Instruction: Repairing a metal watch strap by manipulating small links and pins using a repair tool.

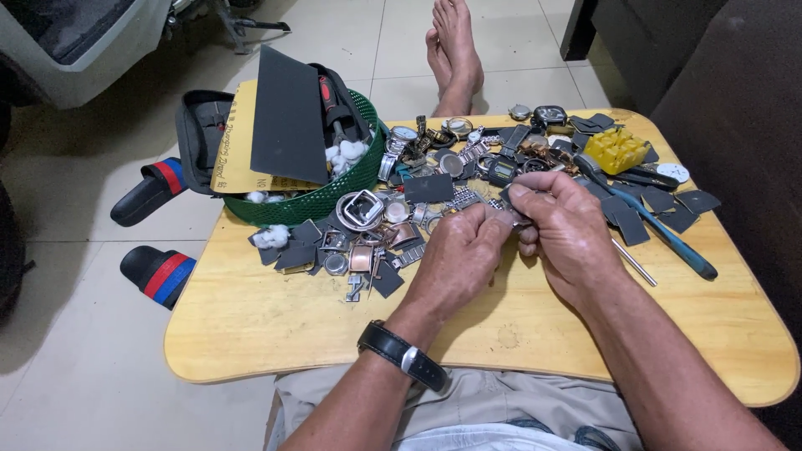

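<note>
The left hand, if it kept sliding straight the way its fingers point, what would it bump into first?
The left hand points up and to the right, so it would most likely first meet the right hand, whose fingers pinch the same small metal piece. Beyond that lie watch parts; depth is hard to judge.

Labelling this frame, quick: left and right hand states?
Left hand: closed, pinching a small metal watch part.
Right hand: closed on the same part, fingers curled.

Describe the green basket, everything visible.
The green basket is round, looks like plastic mesh, and stands upright on the wooden table's back left corner. It is stuffed: dark flat sheets and a tan sheet stick out tilted, with white cotton tufts and a red-handled tool. Watch parts lie against its front.
</note>
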